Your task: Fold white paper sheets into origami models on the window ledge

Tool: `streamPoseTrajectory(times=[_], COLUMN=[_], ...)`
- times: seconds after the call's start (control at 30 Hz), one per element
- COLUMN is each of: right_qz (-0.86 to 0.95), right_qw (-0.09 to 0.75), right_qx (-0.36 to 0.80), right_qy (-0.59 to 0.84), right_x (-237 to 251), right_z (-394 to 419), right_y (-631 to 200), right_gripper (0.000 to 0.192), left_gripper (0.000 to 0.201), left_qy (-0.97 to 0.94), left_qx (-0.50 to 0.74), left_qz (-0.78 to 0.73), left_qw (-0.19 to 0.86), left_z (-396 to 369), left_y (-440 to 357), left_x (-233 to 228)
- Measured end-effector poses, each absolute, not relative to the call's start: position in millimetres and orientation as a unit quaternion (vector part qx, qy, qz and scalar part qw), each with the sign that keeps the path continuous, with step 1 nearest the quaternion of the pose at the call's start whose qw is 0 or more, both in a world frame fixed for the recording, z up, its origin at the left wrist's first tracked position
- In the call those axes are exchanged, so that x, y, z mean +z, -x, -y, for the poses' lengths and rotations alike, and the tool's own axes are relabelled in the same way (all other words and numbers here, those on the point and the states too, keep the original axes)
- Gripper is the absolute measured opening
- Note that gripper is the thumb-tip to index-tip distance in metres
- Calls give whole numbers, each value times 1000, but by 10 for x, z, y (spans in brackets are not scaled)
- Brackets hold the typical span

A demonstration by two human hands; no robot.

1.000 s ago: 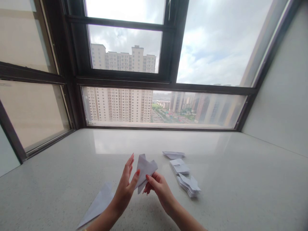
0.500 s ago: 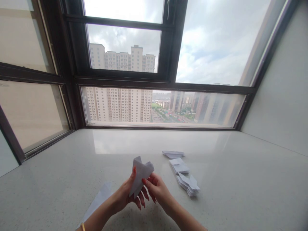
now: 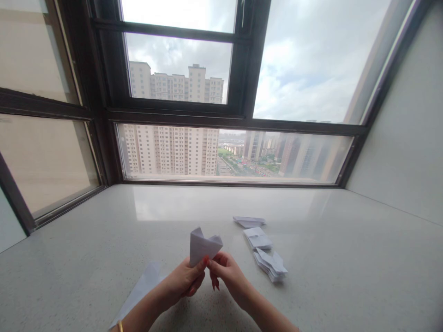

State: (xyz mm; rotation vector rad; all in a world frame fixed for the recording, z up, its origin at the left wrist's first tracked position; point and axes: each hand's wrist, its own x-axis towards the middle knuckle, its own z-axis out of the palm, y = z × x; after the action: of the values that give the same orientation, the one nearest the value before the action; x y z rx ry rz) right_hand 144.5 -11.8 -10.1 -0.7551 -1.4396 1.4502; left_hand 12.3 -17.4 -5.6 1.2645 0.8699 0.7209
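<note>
Both hands hold one folded piece of white paper (image 3: 203,247), raised above the pale stone sill. Two pointed corners stand up at its top with a notch between them. My left hand (image 3: 188,279) is closed on its lower left part, thumb in front and fingers behind. My right hand (image 3: 226,272) pinches the lower right edge between thumb and fingers. The thumbs almost meet at the bottom, and the hands hide the paper's lower end. Under my left forearm lies a flat white paper sheet (image 3: 141,288), partly covered.
On the speckled sill (image 3: 328,258), right of my hands, lie a stack of folded papers (image 3: 271,266), a squarish folded paper (image 3: 258,238) and a narrow folded paper (image 3: 249,222). Dark window frames (image 3: 228,184) border the sill at the back and left. A white wall (image 3: 404,152) stands at right.
My left thumb has slid down from the paper's left side to its bottom, beside the right thumb. My left fingers have curled in behind the paper, which now sits higher in the grip.
</note>
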Motion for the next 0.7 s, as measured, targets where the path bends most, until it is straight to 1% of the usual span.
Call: streamPoseTrajectory(times=[0.1, 0.23, 0.4, 0.53, 0.6, 0.7], right_qz=[583, 584, 582, 580, 574, 553], right_qw=[470, 466, 462, 462, 472, 493], right_qx=[578, 574, 578, 572, 566, 553], right_qy=[326, 336, 338, 352, 357, 381], right_x=[-102, -99, -119, -116, -104, -91], right_z=[106, 96, 88, 92, 90, 68], right_y=[-1439, -1438, -1434, -1426, -1432, -1460], right_gripper=[43, 42, 40, 41, 41, 41], left_gripper=[52, 61, 66, 71, 71, 62], left_qy=[-555, -546, -563, -605, -627, -652], left_qx=[312, 313, 325, 295, 269, 248], left_qz=[-369, -354, -373, -372, -372, -381], left_qw=[677, 692, 662, 640, 630, 607], left_z=[177, 170, 141, 119, 93, 22], left_y=[-120, -119, -117, -105, -73, 58], left_x=[-48, -57, -98, -94, -55, 53])
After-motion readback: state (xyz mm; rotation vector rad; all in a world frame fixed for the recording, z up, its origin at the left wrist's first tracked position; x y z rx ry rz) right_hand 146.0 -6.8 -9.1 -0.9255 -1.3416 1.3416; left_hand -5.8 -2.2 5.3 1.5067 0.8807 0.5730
